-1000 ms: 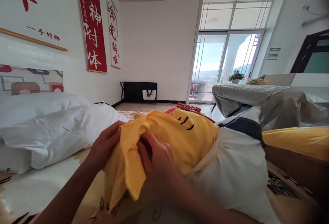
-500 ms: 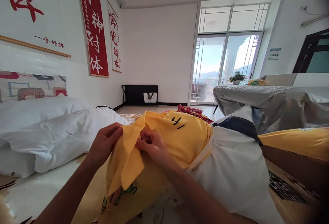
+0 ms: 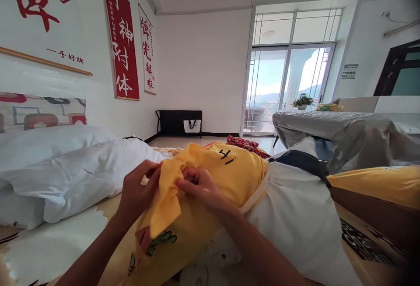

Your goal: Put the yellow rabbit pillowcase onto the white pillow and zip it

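Yellow cloth (image 3: 238, 178) (lettered "Hi") is pinched by the left hand (image 3: 137, 190) and right hand (image 3: 203, 189).

A white-walled room with hanging scrolls (image 3: 123, 43) on the left and a glass sliding door (image 3: 267, 89) at the back.
One scroll is red with white characters; two others are white with red characters. Below, a low black panel (image 3: 170, 123) stands near the corner, and a white bag (image 3: 192, 126) with black handles is against it. To the right, a potted plant (image 3: 302, 100) and a yellow packet (image 3: 330, 107) are on the desk (image 3: 305, 119), which has a grey, shiny cover.
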The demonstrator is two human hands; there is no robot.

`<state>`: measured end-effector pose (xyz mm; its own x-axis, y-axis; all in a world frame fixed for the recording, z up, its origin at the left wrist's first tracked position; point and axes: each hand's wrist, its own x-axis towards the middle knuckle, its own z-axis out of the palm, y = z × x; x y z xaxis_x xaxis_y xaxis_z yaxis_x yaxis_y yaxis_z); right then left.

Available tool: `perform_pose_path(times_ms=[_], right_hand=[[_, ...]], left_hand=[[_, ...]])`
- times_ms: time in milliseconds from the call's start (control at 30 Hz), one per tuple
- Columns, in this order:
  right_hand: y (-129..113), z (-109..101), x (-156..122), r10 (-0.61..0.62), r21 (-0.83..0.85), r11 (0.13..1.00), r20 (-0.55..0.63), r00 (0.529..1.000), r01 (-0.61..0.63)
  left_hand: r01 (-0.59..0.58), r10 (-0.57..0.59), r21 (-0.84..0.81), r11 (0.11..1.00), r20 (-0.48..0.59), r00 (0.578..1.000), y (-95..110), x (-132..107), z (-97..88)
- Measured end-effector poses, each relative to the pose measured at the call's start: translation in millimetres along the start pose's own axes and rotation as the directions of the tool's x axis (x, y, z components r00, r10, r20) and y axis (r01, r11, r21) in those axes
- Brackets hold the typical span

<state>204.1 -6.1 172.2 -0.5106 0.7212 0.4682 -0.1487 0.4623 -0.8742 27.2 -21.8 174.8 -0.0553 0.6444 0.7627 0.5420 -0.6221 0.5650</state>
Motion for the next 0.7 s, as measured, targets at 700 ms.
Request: perform_pose_path(times_ms=[700], right_hand=[[-26.5,-80.1,17.6,-0.278,-0.915,0.400,-0.167,0.946,-0.044]], left_hand=[[0.530,-0.318,-0.523,0.668,0.443,0.838,-14.3,13.7,-18.2]])
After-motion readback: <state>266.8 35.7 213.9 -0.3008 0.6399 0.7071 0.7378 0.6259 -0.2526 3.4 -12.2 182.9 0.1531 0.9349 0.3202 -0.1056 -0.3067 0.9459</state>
